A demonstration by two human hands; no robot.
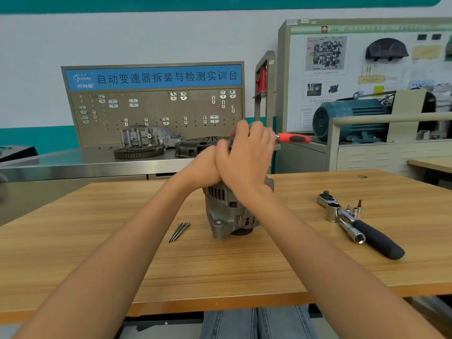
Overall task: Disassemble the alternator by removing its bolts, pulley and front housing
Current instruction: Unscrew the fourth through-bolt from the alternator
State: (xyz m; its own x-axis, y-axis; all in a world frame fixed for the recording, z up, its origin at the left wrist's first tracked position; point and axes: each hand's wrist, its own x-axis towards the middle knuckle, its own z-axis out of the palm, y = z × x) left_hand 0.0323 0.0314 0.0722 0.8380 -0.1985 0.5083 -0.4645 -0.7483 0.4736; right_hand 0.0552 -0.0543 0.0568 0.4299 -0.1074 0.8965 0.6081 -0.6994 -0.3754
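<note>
Nearest us, our two forearms reach out over the wooden table point(244, 270) and meet above the alternator point(228, 211), which stands on end directly beneath our hands. Our left hand point(205, 167) presses against our right hand point(247, 155). The right seems wrapped around a tool with a red-and-black handle point(294, 138) that sticks out to the right; what the left fingers hold we cannot tell, since they are hidden.

Just left of the alternator and below our left wrist lie the long bolts point(179, 231), already out, so we judge that step done. The pulley is hidden under our hands; it and the front housing look still to come. Well to the right of our right arm rest a black-handled ratchet point(359, 226) and a few small sockets point(354, 211).

Beyond our hands stands a pegboard point(156, 111) with a blue sign point(154, 78) reading 自动变速器拆装与检测实训台. The writing on the poster board point(367, 69) to the far right is too small to read.
</note>
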